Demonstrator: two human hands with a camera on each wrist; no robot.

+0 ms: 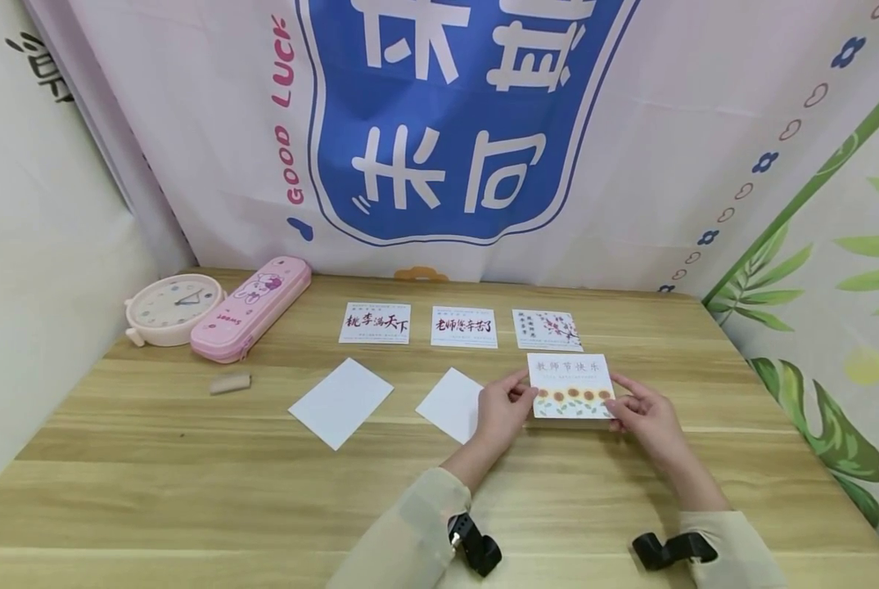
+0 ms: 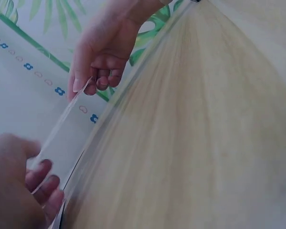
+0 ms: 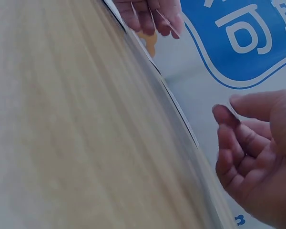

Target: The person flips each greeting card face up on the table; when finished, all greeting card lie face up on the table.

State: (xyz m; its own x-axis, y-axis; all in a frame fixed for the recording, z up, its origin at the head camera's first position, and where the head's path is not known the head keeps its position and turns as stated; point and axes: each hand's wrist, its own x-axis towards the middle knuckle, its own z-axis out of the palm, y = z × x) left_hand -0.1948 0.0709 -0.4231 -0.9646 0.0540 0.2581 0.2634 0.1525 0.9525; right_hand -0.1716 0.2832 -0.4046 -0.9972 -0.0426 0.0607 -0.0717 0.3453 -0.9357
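A white greeting card [image 1: 570,368] with sunflowers and Chinese writing is held up above the table, face toward me in the head view. My left hand [image 1: 500,411] pinches its left edge, and my right hand [image 1: 649,417] pinches the lower right side between thumb and fingers. Seen edge-on, the card [image 2: 59,125] is a thin strip between both hands in the left wrist view. Beyond it lie three printed cards in a row: two with red lettering [image 1: 375,324] and one with red blossoms [image 1: 560,329]. A blank white card [image 1: 448,402] lies partly behind my left hand.
Another blank white card [image 1: 341,403] lies left of centre. Farther left are a small tan block [image 1: 230,384], a pink pencil case [image 1: 251,309] and a round pale pink clock [image 1: 177,309]. A printed curtain [image 1: 211,164] hangs along the table's back edge.
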